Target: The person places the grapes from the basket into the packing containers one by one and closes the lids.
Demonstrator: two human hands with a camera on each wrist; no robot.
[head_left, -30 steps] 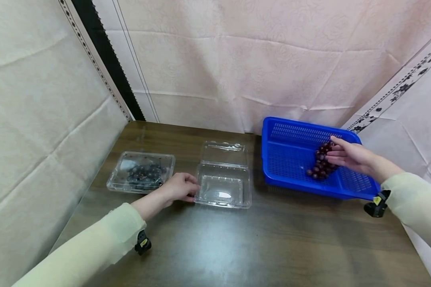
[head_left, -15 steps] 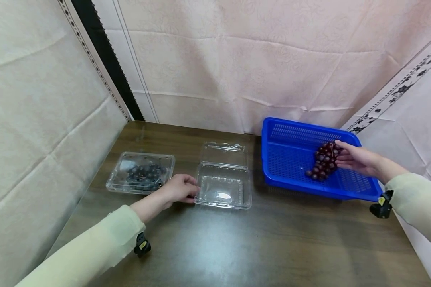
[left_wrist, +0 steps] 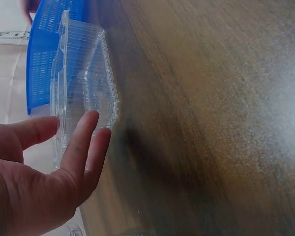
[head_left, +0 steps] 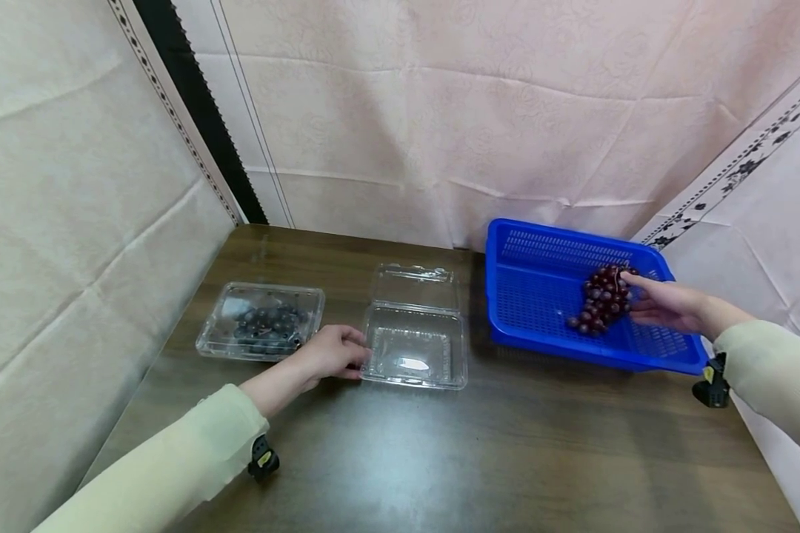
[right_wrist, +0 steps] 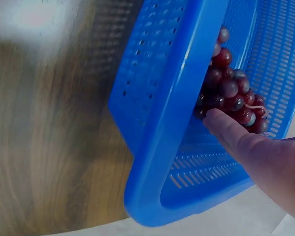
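Note:
A clear plastic clamshell box [head_left: 413, 348] sits mid-table with its lid folded back. My left hand [head_left: 333, 352] is at its left side, and in the left wrist view the thumb [left_wrist: 42, 130] meets the rim while fairly straight fingers lie along the wall. Dark red grapes [head_left: 598, 302] lie in a bunch inside a blue perforated basket [head_left: 527, 337] on the right. My right hand [head_left: 673, 303] reaches over the basket's right part, its thumb by the stem and its extended fingers touching the grapes' near side. Some fingertips are hidden from the head view.
A second clear box [head_left: 216, 333], lid down, holds dark grapes [head_left: 270, 322] left of my left hand. The wooden table [head_left: 440, 459] ends against pale cloth [head_left: 400, 133] at the back. The basket's raised rim [right_wrist: 174, 93] stands around the red bunch.
My right hand drew back slightly right off the grapes, then lowered beside them, its thumb coming down to the stem. My left hand stayed at the clear box.

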